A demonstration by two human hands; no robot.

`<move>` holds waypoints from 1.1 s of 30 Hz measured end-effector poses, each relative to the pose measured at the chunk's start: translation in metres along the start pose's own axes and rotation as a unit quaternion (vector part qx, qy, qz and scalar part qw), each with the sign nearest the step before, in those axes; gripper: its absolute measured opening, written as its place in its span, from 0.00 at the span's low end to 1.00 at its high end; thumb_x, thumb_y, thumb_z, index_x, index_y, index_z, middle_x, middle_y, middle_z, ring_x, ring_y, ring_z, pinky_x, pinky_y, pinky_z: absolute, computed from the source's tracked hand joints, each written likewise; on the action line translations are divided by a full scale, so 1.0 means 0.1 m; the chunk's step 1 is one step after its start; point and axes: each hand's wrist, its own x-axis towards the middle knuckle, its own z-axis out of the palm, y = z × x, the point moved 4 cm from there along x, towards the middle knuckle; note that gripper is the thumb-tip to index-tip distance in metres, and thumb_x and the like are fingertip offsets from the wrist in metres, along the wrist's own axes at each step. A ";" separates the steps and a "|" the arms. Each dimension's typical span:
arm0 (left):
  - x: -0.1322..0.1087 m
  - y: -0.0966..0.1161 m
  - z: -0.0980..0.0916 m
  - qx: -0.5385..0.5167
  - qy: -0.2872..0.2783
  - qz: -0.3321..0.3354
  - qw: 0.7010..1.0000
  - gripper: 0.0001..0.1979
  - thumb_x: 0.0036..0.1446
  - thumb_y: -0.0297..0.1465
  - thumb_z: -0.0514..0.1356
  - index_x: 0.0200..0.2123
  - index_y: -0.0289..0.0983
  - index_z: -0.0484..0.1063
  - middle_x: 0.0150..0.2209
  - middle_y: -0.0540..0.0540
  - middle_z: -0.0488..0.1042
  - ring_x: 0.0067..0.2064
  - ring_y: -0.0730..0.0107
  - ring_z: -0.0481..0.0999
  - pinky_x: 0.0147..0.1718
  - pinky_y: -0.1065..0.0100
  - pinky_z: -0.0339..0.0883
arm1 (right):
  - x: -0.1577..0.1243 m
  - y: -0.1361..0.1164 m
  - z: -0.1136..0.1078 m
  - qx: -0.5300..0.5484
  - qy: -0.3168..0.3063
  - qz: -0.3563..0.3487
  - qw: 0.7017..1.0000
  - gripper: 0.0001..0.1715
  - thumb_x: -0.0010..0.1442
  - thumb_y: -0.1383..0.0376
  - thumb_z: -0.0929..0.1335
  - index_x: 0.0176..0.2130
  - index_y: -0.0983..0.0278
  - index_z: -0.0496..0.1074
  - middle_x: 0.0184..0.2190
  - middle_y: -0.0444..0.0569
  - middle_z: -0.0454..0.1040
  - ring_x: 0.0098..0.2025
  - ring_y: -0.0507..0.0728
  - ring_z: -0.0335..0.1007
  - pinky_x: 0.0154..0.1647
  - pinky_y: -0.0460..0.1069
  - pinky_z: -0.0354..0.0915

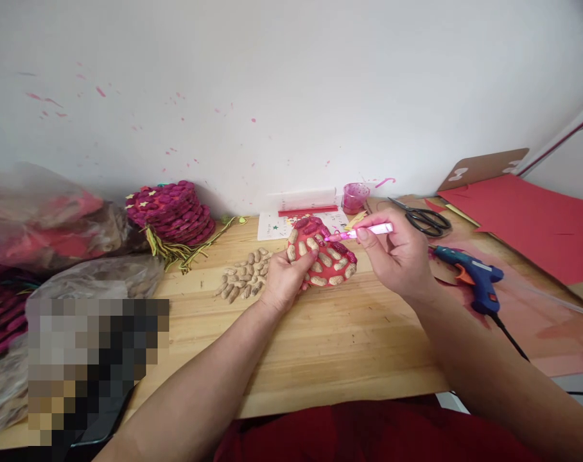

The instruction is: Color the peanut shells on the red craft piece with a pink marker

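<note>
My left hand (289,276) is closed on the lower left edge of a heart-shaped red card (308,262), thumb on top. Peanuts in the shell are stuck over the card; those along its upper and right edges are magenta, the others their natural tan. Between thumb and fingers, my right hand (400,253) pinches a white-handled paintbrush (373,231) smeared with pink paint. Its tip meets or hovers just over the peanuts near the card's upper right; I cannot tell which. Loose peanuts (246,276) lie left of my left hand.
A stack of magenta peanut pieces (176,212) with yellow cords stands at the back left, near plastic bags (99,282). Behind the card sits a pink-stained cup (355,197). To the right lie black scissors (426,219), a blue glue gun (481,279) and red sheets (537,221).
</note>
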 end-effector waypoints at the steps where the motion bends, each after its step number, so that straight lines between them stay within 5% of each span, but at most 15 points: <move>1: 0.00 0.00 0.00 0.000 0.000 0.000 1.000 0.26 0.40 0.50 0.77 0.24 0.36 0.72 0.15 0.52 0.70 0.12 0.80 0.59 0.09 0.75 0.50 | 0.00 0.00 0.01 0.007 -0.010 -0.003 1.000 0.01 0.68 0.64 0.70 0.42 0.58 0.73 0.36 0.46 0.79 0.38 0.57 0.77 0.40 0.53 0.69; 26: 0.00 0.00 -0.01 0.014 0.012 -0.004 1.000 0.26 0.40 0.50 0.77 0.23 0.37 0.71 0.15 0.54 0.68 0.13 0.80 0.59 0.11 0.74 0.49 | -0.01 -0.20 0.09 -0.067 -0.052 -0.109 0.990 0.03 0.66 0.68 0.69 0.40 0.58 0.73 0.33 0.47 0.81 0.37 0.59 0.76 0.42 0.56 0.70; 33: 0.00 0.00 -0.01 0.011 0.015 0.002 1.000 0.26 0.40 0.51 0.77 0.24 0.36 0.72 0.15 0.53 0.69 0.13 0.80 0.59 0.10 0.74 0.51 | -0.01 -0.17 0.04 -0.052 -0.023 -0.081 0.995 0.03 0.66 0.67 0.70 0.40 0.59 0.74 0.33 0.47 0.80 0.36 0.59 0.76 0.40 0.55 0.70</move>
